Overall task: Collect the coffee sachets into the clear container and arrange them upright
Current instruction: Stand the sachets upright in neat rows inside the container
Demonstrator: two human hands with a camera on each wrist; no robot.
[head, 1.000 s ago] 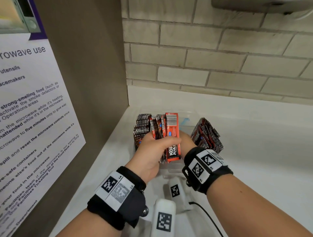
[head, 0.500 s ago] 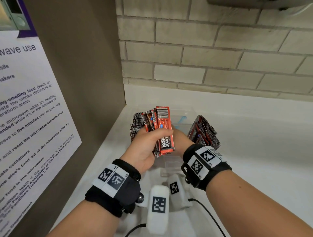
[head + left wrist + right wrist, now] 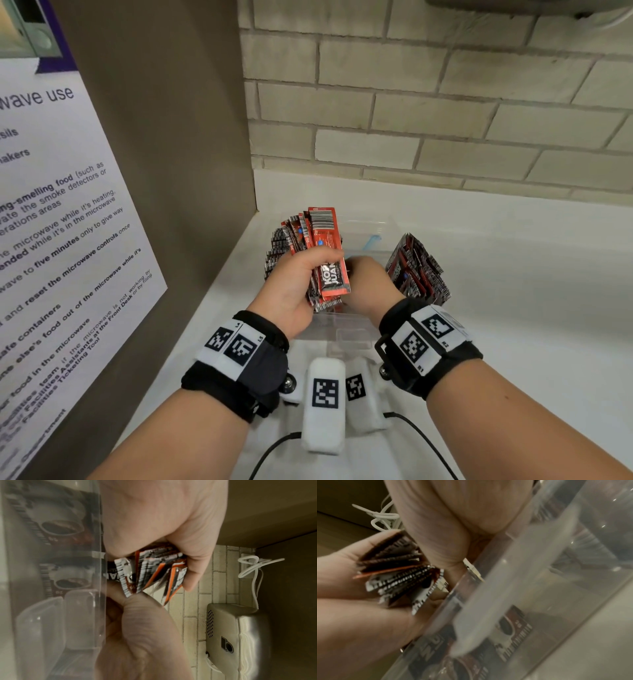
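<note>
The left hand [image 3: 294, 284] has its grip closed around a fanned bundle of red coffee sachets [image 3: 323, 253], thumb across the front, and holds it upright above the clear container [image 3: 346, 330] on the white table [image 3: 513, 274]. The right hand [image 3: 368, 282] is just beside the bundle, its fingers hidden behind it in the head view; whether its grip holds anything cannot be told. Two more groups of sachets stand in the container, one at the left end [image 3: 275, 251] and one at the right end [image 3: 418, 270]. Only the left wrist view shows a right thumb [image 3: 137, 609] touching the bundle's lower edges [image 3: 147, 573]. The right wrist view, blurred, shows sachets through the container wall [image 3: 510, 627]. The bundle's sachets overlap too much to count.
</note>
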